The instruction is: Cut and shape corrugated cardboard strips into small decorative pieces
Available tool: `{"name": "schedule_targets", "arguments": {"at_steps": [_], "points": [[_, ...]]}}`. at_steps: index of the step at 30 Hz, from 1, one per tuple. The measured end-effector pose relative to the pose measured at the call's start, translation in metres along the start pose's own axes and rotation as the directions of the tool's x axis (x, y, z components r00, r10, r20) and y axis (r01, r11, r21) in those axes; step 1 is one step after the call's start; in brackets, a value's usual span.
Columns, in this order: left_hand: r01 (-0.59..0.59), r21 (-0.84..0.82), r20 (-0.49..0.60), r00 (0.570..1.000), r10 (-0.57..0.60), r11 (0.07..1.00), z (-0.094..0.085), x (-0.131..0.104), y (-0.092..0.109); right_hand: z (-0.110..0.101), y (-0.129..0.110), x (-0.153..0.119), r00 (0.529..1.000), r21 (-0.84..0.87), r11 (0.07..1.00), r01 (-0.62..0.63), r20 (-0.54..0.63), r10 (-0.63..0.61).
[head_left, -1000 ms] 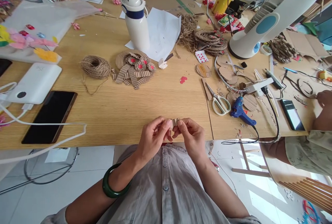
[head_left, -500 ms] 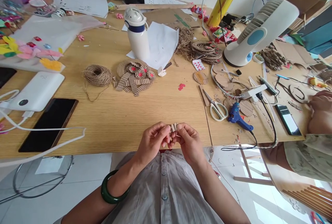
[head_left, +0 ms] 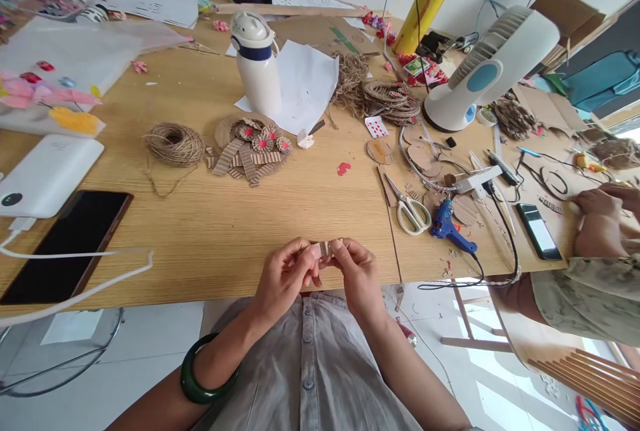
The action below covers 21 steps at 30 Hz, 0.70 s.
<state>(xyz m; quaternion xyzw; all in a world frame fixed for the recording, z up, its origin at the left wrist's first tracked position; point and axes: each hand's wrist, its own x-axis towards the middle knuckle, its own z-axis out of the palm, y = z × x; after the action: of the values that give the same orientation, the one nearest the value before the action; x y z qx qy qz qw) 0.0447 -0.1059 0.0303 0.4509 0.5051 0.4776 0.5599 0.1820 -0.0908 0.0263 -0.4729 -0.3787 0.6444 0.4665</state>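
Note:
Between my two hands is a small strip of corrugated cardboard (head_left: 325, 248), held just above the table's front edge. My left hand (head_left: 290, 271) pinches one end of it. On the other end my right hand (head_left: 357, 270) is closed, thumb on top. Fingers hide part of the strip. Farther back on the table lies a round cardboard piece (head_left: 253, 150) with crossed corrugated strips and small red-centred flowers. A coil of twine (head_left: 175, 144) sits to its left. Scissors (head_left: 407, 208) and a blue glue gun (head_left: 450, 228) lie to the right of my hands.
A white bottle (head_left: 257, 71) stands on paper behind the cardboard piece. At left are a dark phone (head_left: 67, 244) and a white power bank (head_left: 47, 174) with a cable. A white fan (head_left: 485, 78) stands back right. Another person's hand (head_left: 597, 211) rests at far right.
The strip now shows more of its length between my fingers, and my hands have shifted slightly apart. The whole view has moved a little, so the table things appear farther left.

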Motion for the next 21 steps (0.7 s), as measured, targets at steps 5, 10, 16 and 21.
{"name": "schedule_targets", "arguments": {"at_steps": [5,10,16,21], "points": [[0.012,0.194,-0.014,1.0,-0.01,0.981,-0.0014,0.0026,0.0037,-0.0001,-0.0041,-0.0031,0.97,-0.256,0.94,0.227,-0.025,-0.241],[-0.072,0.185,0.088,0.995,0.056,0.98,-0.0038,0.001,0.0032,-0.0026,-0.0045,-0.0017,0.995,-0.107,0.99,0.097,-0.029,-0.1],[-0.006,-0.104,0.061,0.998,0.012,0.995,-0.001,-0.0021,-0.002,-0.0015,-0.003,0.0025,0.996,0.148,0.985,-0.087,0.011,0.086],[0.031,0.038,-0.028,0.999,-0.03,0.999,-0.0004,-0.0002,0.0007,0.0012,-0.0056,-0.0034,0.996,-0.101,0.993,0.057,-0.057,-0.063]]}}
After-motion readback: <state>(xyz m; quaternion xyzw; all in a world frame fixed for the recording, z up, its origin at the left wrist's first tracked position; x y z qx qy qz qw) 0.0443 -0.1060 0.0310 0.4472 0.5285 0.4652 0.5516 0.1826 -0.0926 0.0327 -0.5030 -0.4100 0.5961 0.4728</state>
